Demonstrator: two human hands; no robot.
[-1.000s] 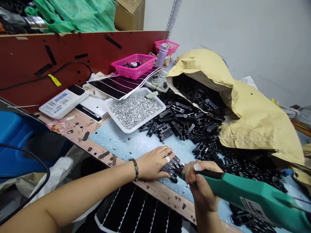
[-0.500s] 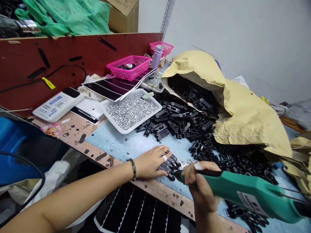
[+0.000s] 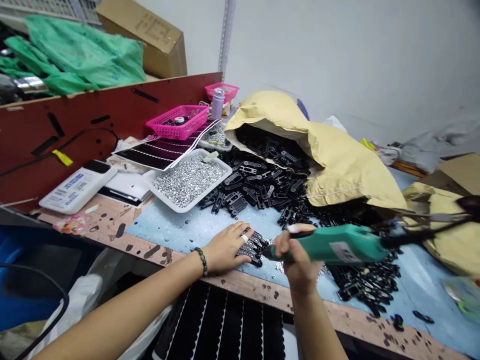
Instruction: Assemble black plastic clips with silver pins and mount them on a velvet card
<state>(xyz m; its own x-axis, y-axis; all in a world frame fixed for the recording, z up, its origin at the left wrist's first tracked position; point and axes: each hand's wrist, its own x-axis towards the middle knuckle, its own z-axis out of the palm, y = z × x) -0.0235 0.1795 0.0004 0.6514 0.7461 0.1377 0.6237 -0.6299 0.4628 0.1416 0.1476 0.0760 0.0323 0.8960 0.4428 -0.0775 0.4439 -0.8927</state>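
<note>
As positioned just inside the counter's front edge [image 3: 240,287]: a small cluster of black perforated plastic strips [image 3: 252,248], lying on a pale blue work mat [image 3: 161,235] and pinned beneath the left hand [image 3: 225,247], palm down, fingers spread and pressing flat. Right hand [image 3: 294,252] closed around a teal corded hand tool [image 3: 330,247], nose just at the cluster's right end, actual contact not distinguishable from this view. Small silver bits [image 3: 279,267] scattered beside the nose. Farther toward the counter's back: loose black parts [image 3: 258,187] spilling from a kraft paper sack [image 3: 348,170], and silver hardware [image 3: 189,181] in a white tray [image 3: 163,196].
</note>
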